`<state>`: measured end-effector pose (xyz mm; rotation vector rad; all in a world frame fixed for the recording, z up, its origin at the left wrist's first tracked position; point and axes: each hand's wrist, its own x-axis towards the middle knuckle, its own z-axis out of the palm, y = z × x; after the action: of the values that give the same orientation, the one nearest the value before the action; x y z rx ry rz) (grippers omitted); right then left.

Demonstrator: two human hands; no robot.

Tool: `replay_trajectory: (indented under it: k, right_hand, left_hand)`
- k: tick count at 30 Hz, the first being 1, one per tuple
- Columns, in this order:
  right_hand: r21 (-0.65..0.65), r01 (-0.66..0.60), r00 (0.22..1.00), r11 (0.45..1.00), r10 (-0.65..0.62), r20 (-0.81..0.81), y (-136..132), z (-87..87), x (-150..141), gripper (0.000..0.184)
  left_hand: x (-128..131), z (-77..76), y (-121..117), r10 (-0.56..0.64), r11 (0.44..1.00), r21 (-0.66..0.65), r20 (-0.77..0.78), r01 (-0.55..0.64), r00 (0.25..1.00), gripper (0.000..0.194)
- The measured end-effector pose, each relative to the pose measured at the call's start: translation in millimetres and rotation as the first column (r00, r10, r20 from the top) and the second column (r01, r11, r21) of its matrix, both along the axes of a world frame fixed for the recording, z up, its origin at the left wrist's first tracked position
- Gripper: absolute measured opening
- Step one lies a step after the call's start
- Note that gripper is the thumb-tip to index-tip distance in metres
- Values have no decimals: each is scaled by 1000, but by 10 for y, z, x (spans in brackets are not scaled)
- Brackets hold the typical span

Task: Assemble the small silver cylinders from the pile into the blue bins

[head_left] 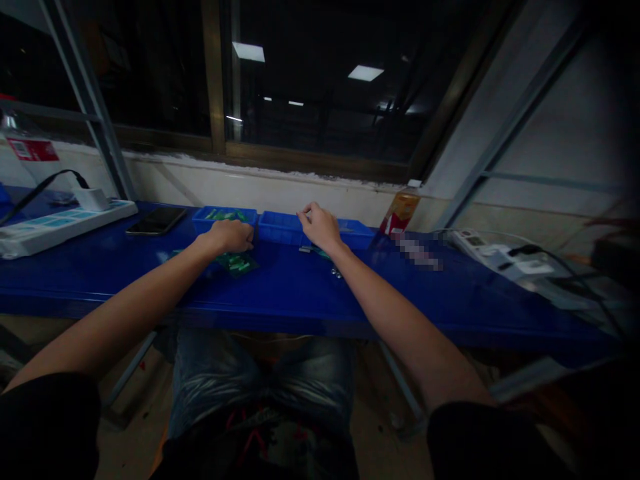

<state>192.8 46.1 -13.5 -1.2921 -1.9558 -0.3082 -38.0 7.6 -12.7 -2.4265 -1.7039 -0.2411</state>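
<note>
My left hand (pixel 231 236) lies curled on the blue table (pixel 300 293), its fingers closed over a green circuit board (pixel 239 264) that sticks out beneath it. My right hand (pixel 319 227) reaches over the rim of the middle blue tray (pixel 278 228), fingers pinched on something too small to make out. A small metal part (pixel 306 249) and another green piece lie just under the right wrist. The left blue tray (pixel 225 216) holds several green boards.
A black phone (pixel 156 221) lies left of the trays. White power strips sit at the far left (pixel 55 223) and far right (pixel 495 257) with cables. An orange packet (pixel 400 213) leans on the wall. A third blue tray (pixel 356 233) stands right of my hand.
</note>
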Motion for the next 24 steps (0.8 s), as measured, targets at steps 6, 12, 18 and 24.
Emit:
replay_trajectory:
  k: [6,12,18,24]
  right_hand:
    - [-73,-228,973,971,230,9,-196,-16,-101,24]
    - [-135,-405,906,904,417,70,-387,-25,-200,16]
    - [-180,-448,874,876,472,116,-430,-36,-219,20]
    - [-187,-434,885,881,456,93,-436,-26,-217,16]
  left_hand:
    - [139,-12,-100,-20,1000,-20,46,21,999,18]
    - [253,34,-144,-155,988,36,154,152,976,23]
    - [218,110,-102,-307,951,120,447,284,840,21]
    - [242,114,-151,-411,910,156,466,384,784,20]
